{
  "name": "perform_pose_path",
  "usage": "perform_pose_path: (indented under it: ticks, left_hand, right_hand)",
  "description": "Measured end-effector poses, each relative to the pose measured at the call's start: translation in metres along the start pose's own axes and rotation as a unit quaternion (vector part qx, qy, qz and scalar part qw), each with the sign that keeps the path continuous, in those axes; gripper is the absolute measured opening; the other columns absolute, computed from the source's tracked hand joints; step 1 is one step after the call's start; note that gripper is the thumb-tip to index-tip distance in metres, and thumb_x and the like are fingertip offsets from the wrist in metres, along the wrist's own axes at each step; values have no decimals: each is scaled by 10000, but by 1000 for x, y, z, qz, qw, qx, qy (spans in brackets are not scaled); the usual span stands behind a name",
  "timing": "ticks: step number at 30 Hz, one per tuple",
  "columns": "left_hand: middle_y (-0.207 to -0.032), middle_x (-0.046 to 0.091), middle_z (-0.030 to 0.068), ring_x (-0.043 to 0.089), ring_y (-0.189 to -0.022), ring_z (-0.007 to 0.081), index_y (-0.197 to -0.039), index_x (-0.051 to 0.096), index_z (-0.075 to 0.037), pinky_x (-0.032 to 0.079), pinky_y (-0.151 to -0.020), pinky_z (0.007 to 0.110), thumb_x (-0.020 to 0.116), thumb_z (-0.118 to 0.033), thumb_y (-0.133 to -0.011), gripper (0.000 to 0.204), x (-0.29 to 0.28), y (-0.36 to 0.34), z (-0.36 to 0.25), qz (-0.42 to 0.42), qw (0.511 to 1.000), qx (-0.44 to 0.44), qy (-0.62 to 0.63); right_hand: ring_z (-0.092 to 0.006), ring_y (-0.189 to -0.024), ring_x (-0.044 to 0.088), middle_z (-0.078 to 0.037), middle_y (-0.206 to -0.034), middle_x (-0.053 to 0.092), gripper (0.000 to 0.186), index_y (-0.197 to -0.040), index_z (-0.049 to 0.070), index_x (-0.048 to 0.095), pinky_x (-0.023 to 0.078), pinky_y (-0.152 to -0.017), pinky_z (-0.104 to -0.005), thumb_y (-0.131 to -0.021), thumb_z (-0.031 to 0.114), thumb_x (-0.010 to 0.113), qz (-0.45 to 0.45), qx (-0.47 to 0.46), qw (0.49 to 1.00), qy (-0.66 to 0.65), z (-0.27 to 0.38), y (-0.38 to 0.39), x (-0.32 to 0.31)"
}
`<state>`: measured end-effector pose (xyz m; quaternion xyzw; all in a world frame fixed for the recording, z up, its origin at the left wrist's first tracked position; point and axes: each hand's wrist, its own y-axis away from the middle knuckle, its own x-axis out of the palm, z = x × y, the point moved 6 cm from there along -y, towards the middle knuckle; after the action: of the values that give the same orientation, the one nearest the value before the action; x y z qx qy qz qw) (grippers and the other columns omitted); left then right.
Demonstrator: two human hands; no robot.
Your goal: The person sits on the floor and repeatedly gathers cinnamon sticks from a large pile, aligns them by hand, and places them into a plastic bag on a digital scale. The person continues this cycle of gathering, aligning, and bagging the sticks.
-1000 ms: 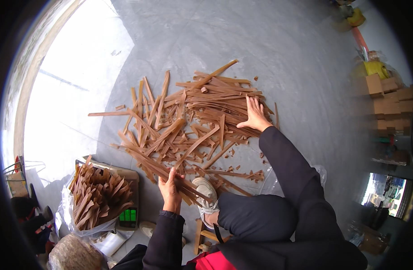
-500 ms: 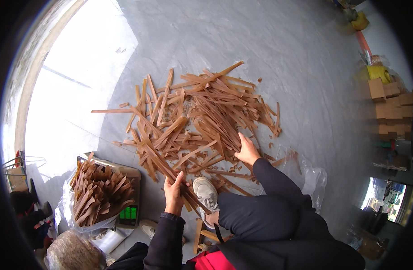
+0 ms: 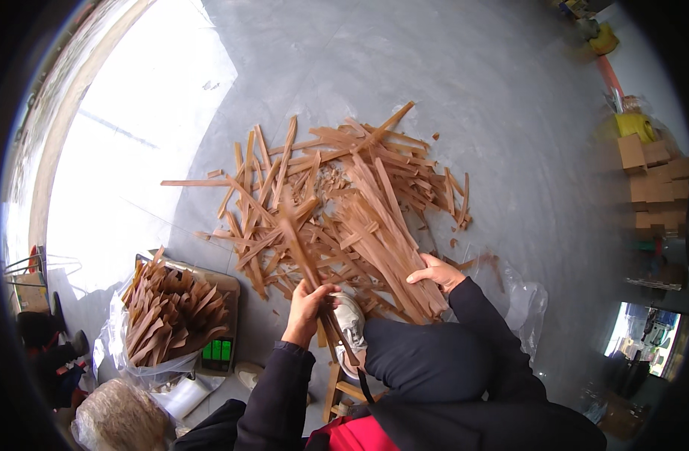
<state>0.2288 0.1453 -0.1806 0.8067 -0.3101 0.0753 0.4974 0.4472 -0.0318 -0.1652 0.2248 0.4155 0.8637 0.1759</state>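
Observation:
A loose pile of flat brown strips, of a material I cannot make out, lies spread on the grey floor ahead of me. My left hand is closed round a few brown strips, slanting over the near left of the pile and blurred at their far end. To its right, my right hand grips the near end of a thick bundle of strips, thumb on top. The bundle's far end rests over the pile.
At left, a clear plastic bag full of upright strips stands on a scale with a green display. A plastic-wrapped bundle sits nearer. Cardboard boxes are stacked at far right. My shoe is by the pile's near edge.
My right hand has drawn back toward me and right, with a broad bundle now in its grip. My left hand has moved slightly right, its strips swinging more upright.

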Motion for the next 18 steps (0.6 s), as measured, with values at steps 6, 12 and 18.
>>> perform_pose_path:
  ticks: [6,12,18]
  left_hand:
    - [-1076,629,136,641,-934,255,-1118,538,16,516,-789,345,539,-103,-894,254,33,-26,33,92,991,-90,-23]
    - [-919,612,27,566,-789,135,-1132,535,-33,469,-706,280,730,-227,-794,435,56,-20,19,99,995,1,-5]
    - [-956,623,40,587,-823,171,-1100,573,-35,467,-721,298,763,-152,-742,422,38,-15,7,27,996,26,76]
  right_hand:
    - [-179,-1170,462,-86,-1285,482,717,-1355,7,353,362,-996,-301,-731,57,703,75,-40,996,23,8,-1,22]
    - [-175,-1197,437,-93,-1309,462,665,-1364,12,337,353,-1005,-311,-818,162,685,124,-136,981,58,-5,-14,61]
    - [-153,-1155,456,-79,-1259,493,610,-1337,1,365,360,-991,-302,-845,207,662,140,-172,970,104,-6,-35,87]
